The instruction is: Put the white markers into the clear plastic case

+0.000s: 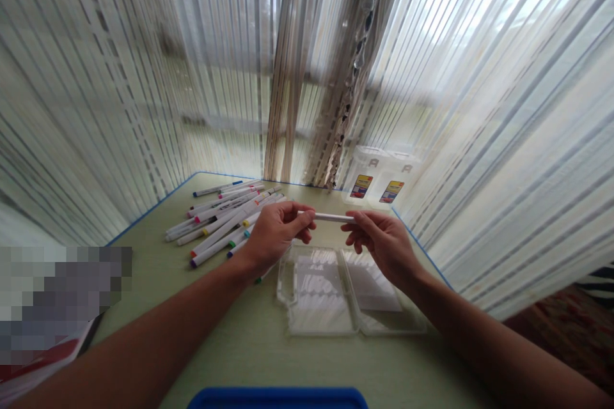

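A white marker (330,217) is stretched level between my two hands, over the table. My left hand (283,227) pinches one end of it, and my right hand (378,236) pinches the other, so both tips are hidden by fingers. Below them lies a clear plastic case (321,291), opened flat like a book, with both halves showing. To the left, partly behind my left hand, spreads a loose pile of white markers (225,220) with coloured ends.
Two clear plastic cases with printed labels (362,186) stand upright at the back right corner. A blue object (278,397) shows at the near edge. String curtains (230,77) hang around the green table (230,351). A blurred-out item (71,294) is at the left.
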The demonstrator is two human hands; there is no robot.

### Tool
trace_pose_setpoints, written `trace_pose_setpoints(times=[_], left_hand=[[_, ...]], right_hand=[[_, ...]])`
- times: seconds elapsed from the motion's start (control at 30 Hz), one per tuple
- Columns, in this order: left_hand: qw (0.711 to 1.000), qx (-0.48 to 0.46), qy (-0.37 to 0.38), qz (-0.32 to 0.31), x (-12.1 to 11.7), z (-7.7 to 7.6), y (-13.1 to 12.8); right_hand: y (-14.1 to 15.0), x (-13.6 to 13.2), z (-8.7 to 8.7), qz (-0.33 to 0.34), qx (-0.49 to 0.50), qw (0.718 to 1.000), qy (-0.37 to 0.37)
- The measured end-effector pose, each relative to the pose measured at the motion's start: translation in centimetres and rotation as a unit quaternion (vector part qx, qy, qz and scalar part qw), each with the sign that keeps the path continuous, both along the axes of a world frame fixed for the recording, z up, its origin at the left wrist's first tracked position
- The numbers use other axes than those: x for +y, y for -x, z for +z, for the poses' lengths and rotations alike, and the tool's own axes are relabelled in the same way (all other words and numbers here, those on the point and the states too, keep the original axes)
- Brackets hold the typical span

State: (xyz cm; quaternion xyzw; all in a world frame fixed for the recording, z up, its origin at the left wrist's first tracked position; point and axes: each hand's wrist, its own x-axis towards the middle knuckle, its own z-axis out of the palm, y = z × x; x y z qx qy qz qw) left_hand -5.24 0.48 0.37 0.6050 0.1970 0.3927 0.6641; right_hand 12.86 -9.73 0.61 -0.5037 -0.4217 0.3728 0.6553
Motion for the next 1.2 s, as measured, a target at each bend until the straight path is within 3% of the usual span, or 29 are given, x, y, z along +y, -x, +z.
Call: trace_pose_setpoints(times=[0.37,0.57,0.73,1.2], left_hand=[[0.990,0.088,-0.104,-0.028,-0.7,-0.2,0.2],[0.971,0.154,-0.181,-0.007,-1.6,-0.6,0.2],[0.968,0.158,-0.197,-0.002,-1.6,-0.5,0.2],[0.996,0.057,-0.058,0.029,-0.2,-0.2,-0.2]], right_hand=[[0.4,-0.4,0.0,0.010,-0.112,0.993,0.043],[0.8,-0.7,0.2,0.006,-0.197,0.978,0.062],[1.0,-0.8,0.3,-0.004,-0.213,0.975,0.059],[0.2,-0.3,-0.1,0.055,0.004,0.998,-0.009]])
